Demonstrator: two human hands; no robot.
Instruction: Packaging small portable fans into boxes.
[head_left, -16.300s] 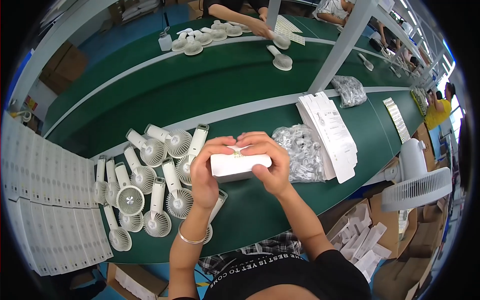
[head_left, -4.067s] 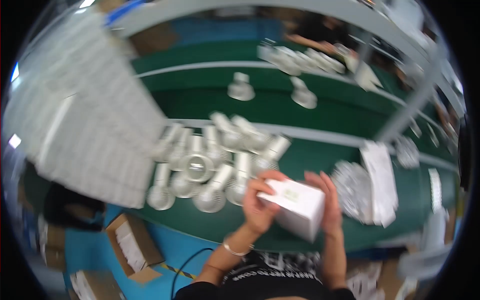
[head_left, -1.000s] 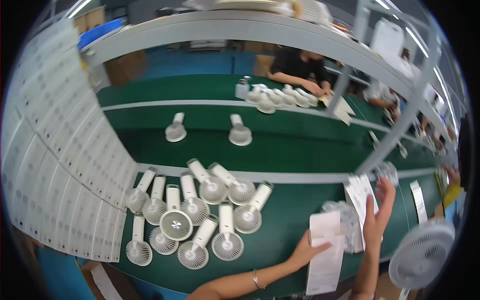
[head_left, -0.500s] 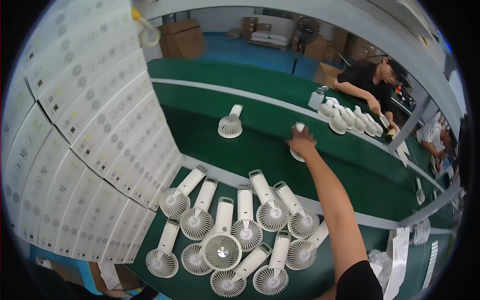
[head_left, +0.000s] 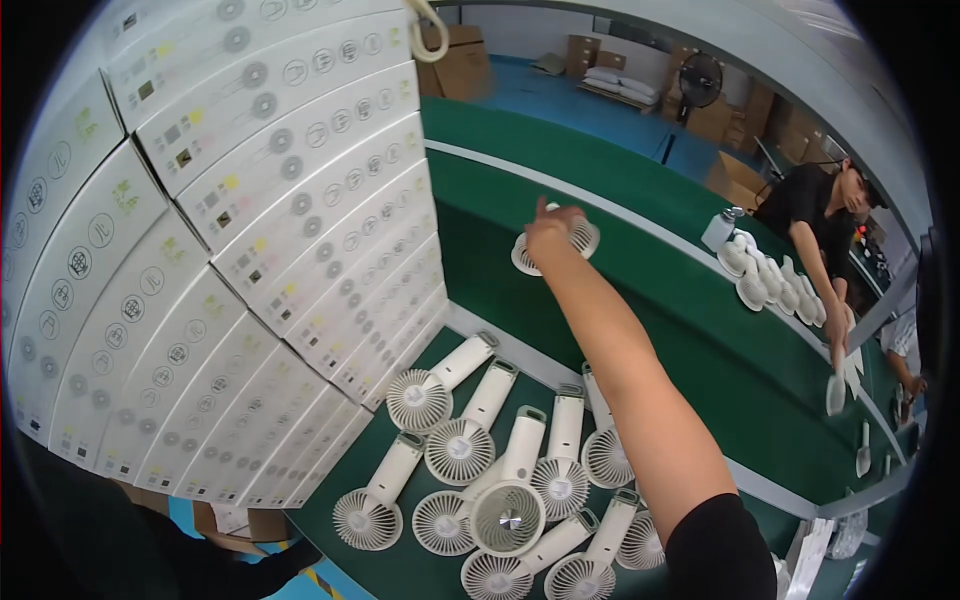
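My right hand (head_left: 551,222) reaches far out over the green conveyor belt (head_left: 690,330), fingers closed on a white handheld fan (head_left: 528,258) lying on it. A second fan head (head_left: 585,237) shows just right of the hand. My forearm, with a black sleeve at the shoulder, crosses above a cluster of several white handheld fans (head_left: 500,470) lying on the near green table. My left hand is out of the picture.
A tall wall of stacked white boxes (head_left: 200,260) fills the left. At the far right a person in black (head_left: 815,225) handles a row of white fans (head_left: 760,280). Cardboard boxes (head_left: 460,60) and a black standing fan (head_left: 700,75) sit on the blue floor beyond.
The white box held in both hands a second ago is gone from view. My right arm has stretched out to the far belt, and the hand now sits on a fan further left.
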